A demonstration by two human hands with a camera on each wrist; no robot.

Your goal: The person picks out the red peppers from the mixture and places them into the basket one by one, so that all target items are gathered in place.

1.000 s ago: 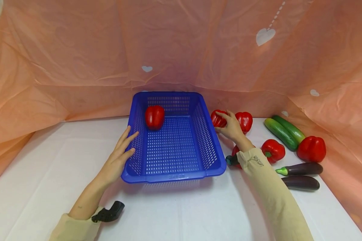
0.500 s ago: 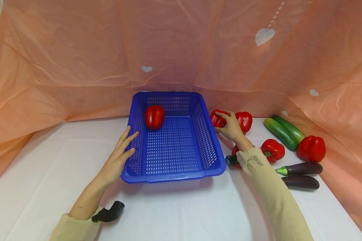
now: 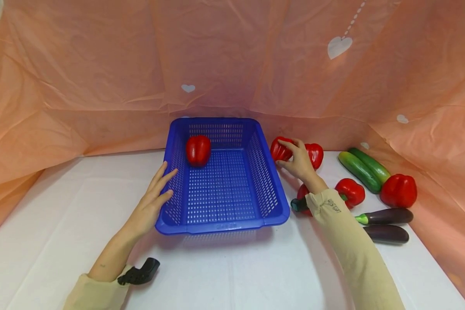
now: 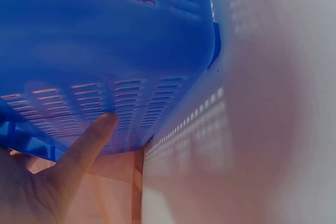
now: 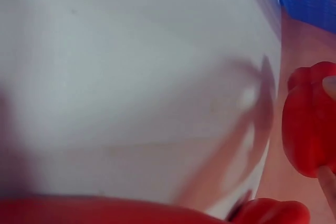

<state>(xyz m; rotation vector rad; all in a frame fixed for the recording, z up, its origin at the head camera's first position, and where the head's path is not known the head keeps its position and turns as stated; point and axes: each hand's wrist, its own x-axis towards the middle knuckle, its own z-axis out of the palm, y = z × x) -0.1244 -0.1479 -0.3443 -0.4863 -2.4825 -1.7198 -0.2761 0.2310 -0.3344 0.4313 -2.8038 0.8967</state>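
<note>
My right hand pinches a glossy red bell pepper between thumb and fingers, just outside the right wall of a blue plastic basket. In the right wrist view that bell pepper hangs above the white cloth, fingertips on two sides of it. With fairly straight, spread fingers, my left hand lies against the basket's left rim. The left wrist view has its thumb at the slotted outer wall; the other fingers are mostly hidden. Another red bell pepper sits inside the basket, back left.
Right of the basket lie more red bell peppers, one partly hidden under my right wrist. Two green cucumbers and two dark eggplants lie farther right on the white table. An orange curtain hangs behind.
My right hand has raised the bell pepper slightly off the table and shifted a little. My left hand and the basket have stayed put.
</note>
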